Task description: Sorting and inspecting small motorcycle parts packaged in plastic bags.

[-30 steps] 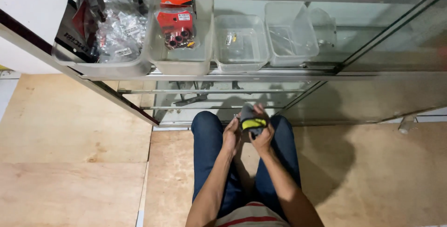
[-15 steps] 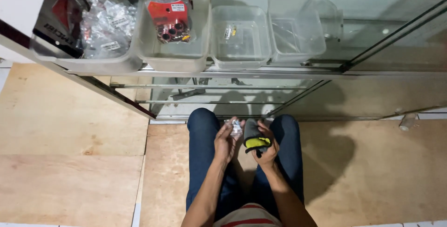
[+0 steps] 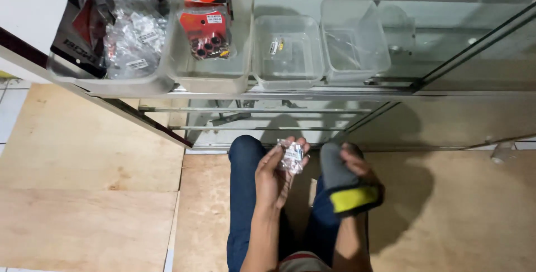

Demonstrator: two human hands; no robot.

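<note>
- Overhead, a glass display cabinet (image 3: 458, 54) fills the top of the view; its upper edge is cut off by the frame.
- Plywood floor (image 3: 89, 194) below, w/ the person's legs in blue jeans (image 3: 243, 194) seen from above.
- On the glass shelf (image 3: 312, 90), a row of clear plastic tubs: left tub (image 3: 120, 43) holds dark packs and clear bags of small parts, next tub (image 3: 209, 43) has a red pack w/ round pieces, the two on the right look nearly bare. Contents too small to make out exactly.
- Right hand (image 3: 357, 163) is clamped round a grey cloth w/ yellow edge (image 3: 343, 185), over the right knee. Cloth's long axis runs roughly away from the body, grey end toward the cabinet, yellow end nearest the person. Cloth hides most of the palm.
- Left hand (image 3: 276, 174) is raised, fingers pinched shut on a small clear plastic packet (image 3: 291, 156) at the fingertips, just in front of the knees. Packet is crumpled, so its axis is hard to tell; what's inside can't be seen.
- Hands are apart, near each other, not touching.
</note>
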